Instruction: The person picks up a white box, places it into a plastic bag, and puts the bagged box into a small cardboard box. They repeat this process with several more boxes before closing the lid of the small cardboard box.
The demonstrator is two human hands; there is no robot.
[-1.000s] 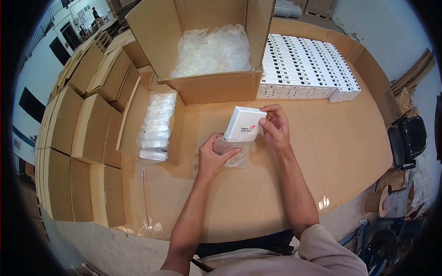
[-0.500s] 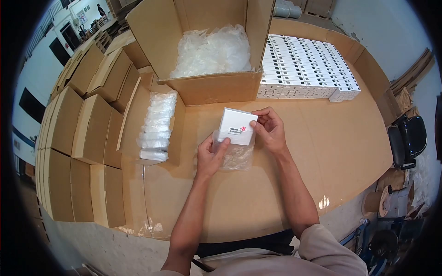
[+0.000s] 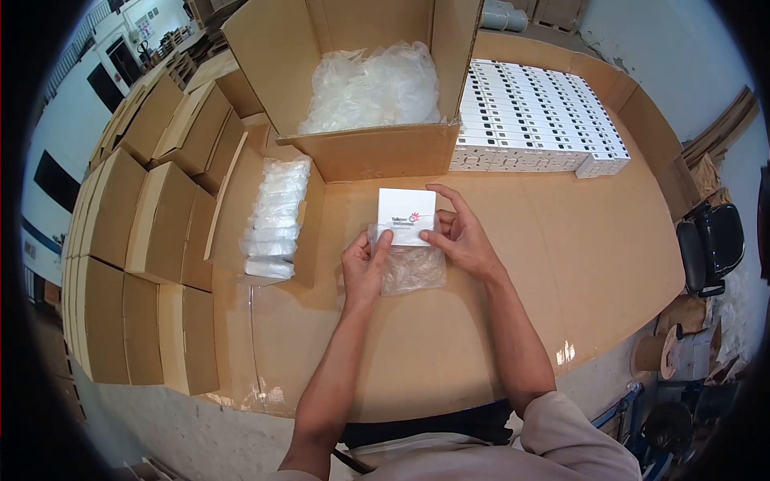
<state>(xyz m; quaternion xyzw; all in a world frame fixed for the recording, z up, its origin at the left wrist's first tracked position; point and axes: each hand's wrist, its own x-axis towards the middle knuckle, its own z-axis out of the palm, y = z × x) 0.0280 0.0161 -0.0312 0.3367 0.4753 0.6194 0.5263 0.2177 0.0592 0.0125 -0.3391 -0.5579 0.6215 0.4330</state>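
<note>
A white square box (image 3: 407, 207) with a printed logo sits partly inside a clear plastic bag (image 3: 412, 272), its upper part out of the bag. My left hand (image 3: 366, 263) grips the lower left corner of box and bag, thumb on the front. At the right side, my right hand (image 3: 463, 237) has its thumb on the box's lower right corner and its index finger raised by the top edge. Whatever the other fingers do behind the box is hidden.
An open carton (image 3: 377, 156) full of clear plastic bags (image 3: 373, 88) stands at the back. Left of it, a smaller carton (image 3: 313, 232) holds a row of bagged white items (image 3: 277, 216). Stacked white units (image 3: 545, 112) lie at back right; brown cartons (image 3: 104, 321) line the left.
The box has shifted slightly left and turned more upright. My right hand has moved from its upper right corner down to the lower right, near the bag's mouth.
</note>
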